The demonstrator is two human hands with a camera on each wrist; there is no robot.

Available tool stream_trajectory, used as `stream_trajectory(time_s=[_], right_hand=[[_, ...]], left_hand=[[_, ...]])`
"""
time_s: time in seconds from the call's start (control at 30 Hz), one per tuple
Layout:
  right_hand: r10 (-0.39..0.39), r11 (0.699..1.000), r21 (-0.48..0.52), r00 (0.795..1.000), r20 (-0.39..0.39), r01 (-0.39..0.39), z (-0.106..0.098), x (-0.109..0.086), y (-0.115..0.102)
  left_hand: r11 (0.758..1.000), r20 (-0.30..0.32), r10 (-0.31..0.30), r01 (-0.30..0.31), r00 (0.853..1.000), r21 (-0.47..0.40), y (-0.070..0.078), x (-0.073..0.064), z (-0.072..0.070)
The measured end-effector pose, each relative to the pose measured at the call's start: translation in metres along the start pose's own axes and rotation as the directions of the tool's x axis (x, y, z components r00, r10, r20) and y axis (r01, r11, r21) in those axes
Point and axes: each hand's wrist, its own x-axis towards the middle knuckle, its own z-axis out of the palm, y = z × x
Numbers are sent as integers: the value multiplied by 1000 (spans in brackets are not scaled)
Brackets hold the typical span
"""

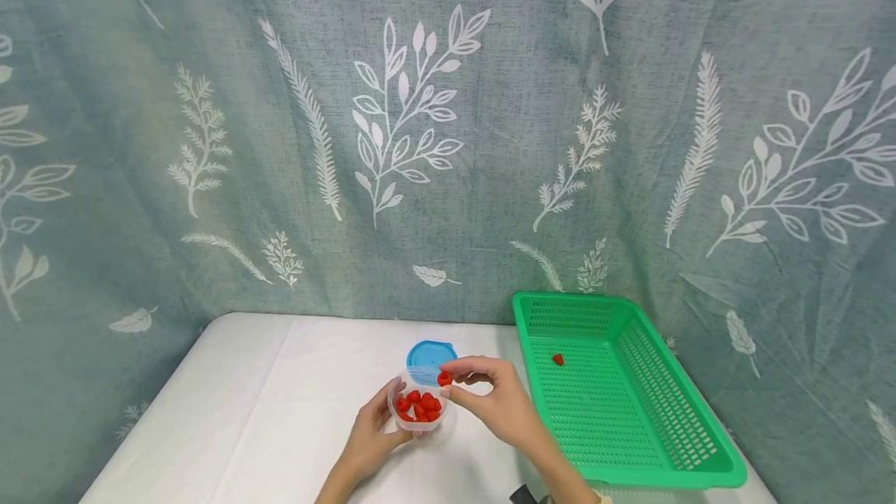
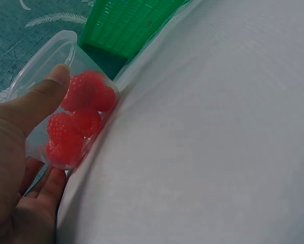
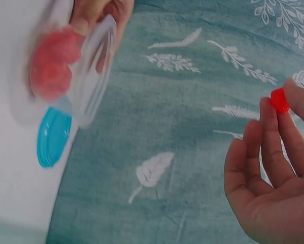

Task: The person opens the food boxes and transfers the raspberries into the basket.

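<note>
My left hand (image 1: pixel 373 428) grips a clear plastic tub (image 1: pixel 414 428) from its left side, thumb and fingers around the wall. Several red raspberries (image 1: pixel 427 404) lie in the tub, and they show through its side in the left wrist view (image 2: pixel 73 127). Between thumb and fingertips, my right hand (image 1: pixel 493 399) pinches one raspberry (image 3: pixel 279 100) above the tub's right rim. Behind the tub a blue lid (image 1: pixel 430 351) lies on the white table, partly hidden by the tub. One small red raspberry (image 1: pixel 558 359) sits in the green basket (image 1: pixel 616 481) to the right.
A white cloth (image 1: pixel 280 403) covers the table. The basket's raised, slotted walls stand along the table's right side. A grey-green curtain (image 1: pixel 462 255) with white leaf prints hangs behind and beside the table. A small dark object (image 1: pixel 523 495) shows by my right wrist.
</note>
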Motion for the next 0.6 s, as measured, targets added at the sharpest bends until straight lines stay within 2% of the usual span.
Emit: stream_trajectory(time_s=[0.13, 0.33, 0.43, 0.6], right_hand=[[-10, 1000, -9, 1000, 26, 11, -18, -2, -3], [78, 997, -24, 995, 69, -77, -53, -7, -8], [107, 994, -46, 992, 61, -104, -71, -9, -6], [110, 991, -76, 993, 33, -107, -104, -9, 2]], left_hand=[[1000, 5, -11, 11, 1000, 6, 0, 1, 0], [1000, 13, -16, 16, 1000, 12, 3, 1, 0], [1000, 15, -19, 19, 1000, 10, 3, -1, 0], [1000, 12, -18, 18, 1000, 6, 3, -2, 0]])
